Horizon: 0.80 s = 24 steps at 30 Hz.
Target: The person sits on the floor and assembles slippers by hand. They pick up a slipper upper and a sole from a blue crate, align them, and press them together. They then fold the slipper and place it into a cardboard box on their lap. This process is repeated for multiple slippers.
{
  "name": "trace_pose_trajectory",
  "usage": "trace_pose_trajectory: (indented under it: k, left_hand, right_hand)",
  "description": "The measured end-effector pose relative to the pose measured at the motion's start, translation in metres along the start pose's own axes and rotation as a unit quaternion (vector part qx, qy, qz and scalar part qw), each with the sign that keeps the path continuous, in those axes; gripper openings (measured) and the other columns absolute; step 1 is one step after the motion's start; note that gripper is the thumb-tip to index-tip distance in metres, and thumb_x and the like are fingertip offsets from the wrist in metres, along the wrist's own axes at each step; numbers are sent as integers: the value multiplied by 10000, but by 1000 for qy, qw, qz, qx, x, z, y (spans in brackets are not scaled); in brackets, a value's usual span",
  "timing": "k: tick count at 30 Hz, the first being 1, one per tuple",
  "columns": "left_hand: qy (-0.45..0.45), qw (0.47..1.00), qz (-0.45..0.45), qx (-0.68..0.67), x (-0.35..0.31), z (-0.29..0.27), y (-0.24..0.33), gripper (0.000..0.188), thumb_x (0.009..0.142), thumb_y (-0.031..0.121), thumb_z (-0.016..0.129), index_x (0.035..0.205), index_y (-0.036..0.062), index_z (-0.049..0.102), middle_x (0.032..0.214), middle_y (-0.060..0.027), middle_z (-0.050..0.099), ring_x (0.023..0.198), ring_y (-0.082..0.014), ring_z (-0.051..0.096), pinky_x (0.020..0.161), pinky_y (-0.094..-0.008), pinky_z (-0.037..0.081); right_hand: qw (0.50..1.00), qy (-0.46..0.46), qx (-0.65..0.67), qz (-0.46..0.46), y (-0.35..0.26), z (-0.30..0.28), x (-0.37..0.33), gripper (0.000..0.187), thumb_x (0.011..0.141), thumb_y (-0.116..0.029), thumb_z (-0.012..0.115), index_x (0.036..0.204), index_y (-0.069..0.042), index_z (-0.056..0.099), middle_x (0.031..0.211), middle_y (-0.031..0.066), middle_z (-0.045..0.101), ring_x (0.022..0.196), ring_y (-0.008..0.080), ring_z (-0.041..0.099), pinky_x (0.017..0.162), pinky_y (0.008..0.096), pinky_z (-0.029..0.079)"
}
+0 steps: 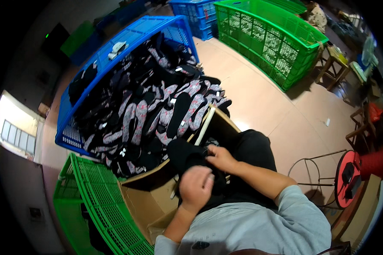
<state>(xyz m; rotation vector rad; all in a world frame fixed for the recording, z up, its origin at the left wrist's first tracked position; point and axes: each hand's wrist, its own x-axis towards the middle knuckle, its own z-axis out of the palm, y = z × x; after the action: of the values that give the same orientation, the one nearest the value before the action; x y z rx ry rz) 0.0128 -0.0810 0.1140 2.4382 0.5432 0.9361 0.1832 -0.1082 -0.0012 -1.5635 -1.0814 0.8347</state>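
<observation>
In my lap, a black, soft, slipper-shaped piece points away from me; its exact kind is hard to make out against my dark trousers. My left hand lies over its near side with curled fingers. On its right edge my right hand is closed, fingertips pinching the dark fabric. Just beyond spreads a big heap of slipper-like pieces, some plain black, others grey with pink flowers. They spill out of a tipped blue crate toward my knees.
An open cardboard box and a green crate stand at my left. A pale rod slants beside the heap. A large green crate is at the back right. At right stands a red round stool with metal legs.
</observation>
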Motion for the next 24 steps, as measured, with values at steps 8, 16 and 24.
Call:
trace_pose_trajectory:
  k: [8, 16, 24]
  left_hand:
    - [148, 743, -304, -578, -4, -36, -78, 655, 923, 99, 616, 1484, 33, 285, 1467, -152, 414, 1357, -282, 396, 1107, -411, 358]
    - [108, 572, -302, -755, -10, -17, -76, 880, 801, 287, 752, 1520, 117, 274, 1425, -207, 464, 1341, -374, 438, 1136, -515, 338]
    - [185, 600, -282, -726, -10, -20, -77, 688, 848, 274, 672, 1452, 86, 402, 1326, -159, 559, 1189, -317, 553, 1029, -494, 442]
  right_hand:
    - [985, -81, 144, 53, -40, -17, -1, 200, 854, -99, 672, 832, -53, 479, 742, -12, 460, 716, 93, 457, 649, 275, 406]
    - [968, -185, 166, 38, -42, -17, -4, 180, 881, -87, 657, 850, -78, 480, 786, -50, 429, 747, 58, 418, 660, 235, 385]
    - [928, -252, 253, 107, -62, -16, -8, 154, 934, -164, 652, 913, -87, 520, 789, -52, 498, 701, 53, 447, 655, 210, 400]
